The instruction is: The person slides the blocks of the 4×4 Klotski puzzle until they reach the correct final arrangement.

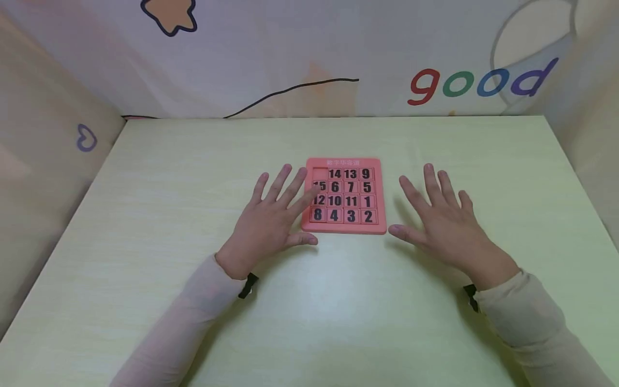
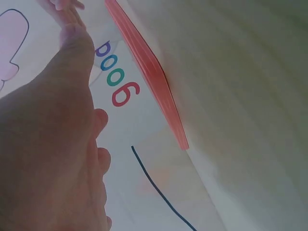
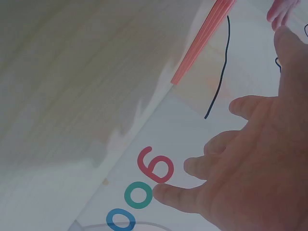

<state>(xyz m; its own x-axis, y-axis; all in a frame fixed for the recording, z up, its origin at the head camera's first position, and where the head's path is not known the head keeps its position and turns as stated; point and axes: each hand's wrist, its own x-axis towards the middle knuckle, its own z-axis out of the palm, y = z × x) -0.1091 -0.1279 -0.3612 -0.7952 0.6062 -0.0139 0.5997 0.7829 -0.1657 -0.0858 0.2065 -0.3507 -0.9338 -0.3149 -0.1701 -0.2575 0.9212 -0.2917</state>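
A pink sliding number puzzle [image 1: 344, 228] lies flat on the table, its black-numbered tiles facing up and a gap in the top left corner. My left hand [image 1: 268, 223], fingers spread, is at the puzzle's left side; its index finger overlaps the 15 and 12 tiles in the head view. My right hand [image 1: 447, 228] is held to the right of the puzzle with spread fingers, its thumb tip near the lower right corner. Neither hand holds anything. Both wrist views show the puzzle edge-on as a thin pink strip, with the hands raised over the table.
The pale table [image 1: 329, 333] meets a printed cloth wall [image 1: 290, 48] at the back, with the coloured word "good" [image 1: 483, 83] at right. Further cloth walls stand on the left and right. A dark band shows at each sleeve cuff.
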